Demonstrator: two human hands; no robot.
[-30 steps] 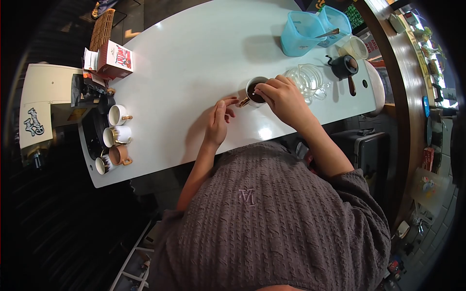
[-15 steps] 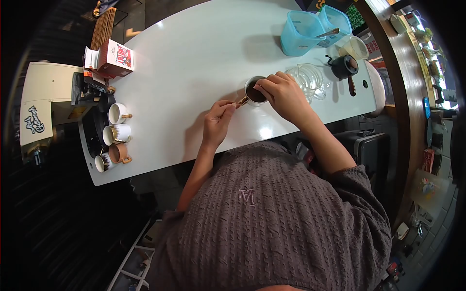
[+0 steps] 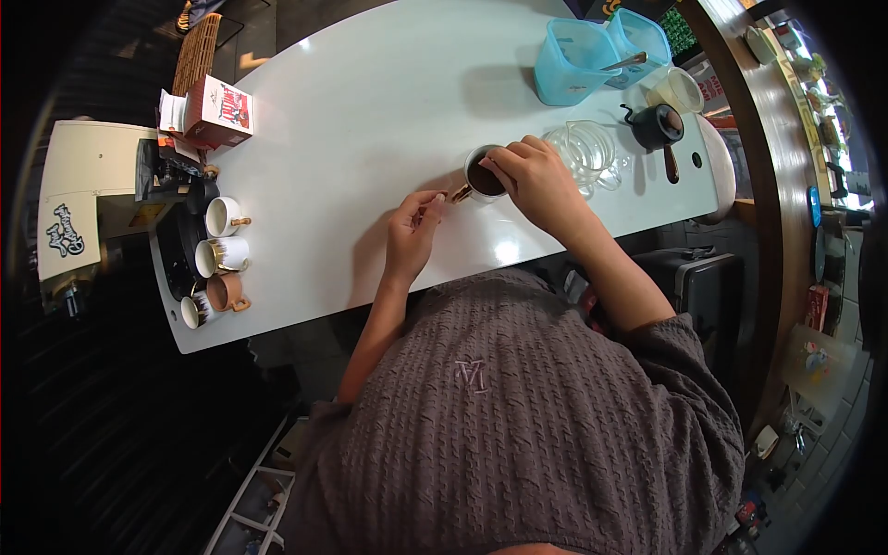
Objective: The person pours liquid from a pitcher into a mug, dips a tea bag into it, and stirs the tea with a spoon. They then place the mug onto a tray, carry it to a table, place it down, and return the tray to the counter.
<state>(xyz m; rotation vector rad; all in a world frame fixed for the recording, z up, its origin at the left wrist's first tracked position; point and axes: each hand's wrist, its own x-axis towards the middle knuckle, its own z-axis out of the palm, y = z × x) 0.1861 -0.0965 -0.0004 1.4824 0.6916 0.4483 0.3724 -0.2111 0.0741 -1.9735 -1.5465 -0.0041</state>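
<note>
A white mug (image 3: pixel 471 161) of dark liquid, with a gold handle (image 3: pixel 462 192) on its lower left, stands on the white table. My left hand (image 3: pixel 413 231) is closed, its thumb and fingers bent together at the outer end of that handle. Above the mug's right side, my right hand (image 3: pixel 532 180) is pinched, fingertips over the liquid. Whatever it grips, if anything, is hidden behind the fingers. Just right of this hand is a clear glass vessel (image 3: pixel 592 148) with ringed walls, partly covered by the hand.
Two blue containers (image 3: pixel 566 79) stand at the far right, a spoon (image 3: pixel 625 62) in one. A black kettle (image 3: pixel 657 127) and a pale cup (image 3: pixel 680 92) are near the right end. Several mugs (image 3: pixel 225 254) and a red-and-white box (image 3: pixel 222 111) line the left side.
My left hand has shifted slightly left, so more of the gold handle shows. My right hand stays nearly where it was over the mug.
</note>
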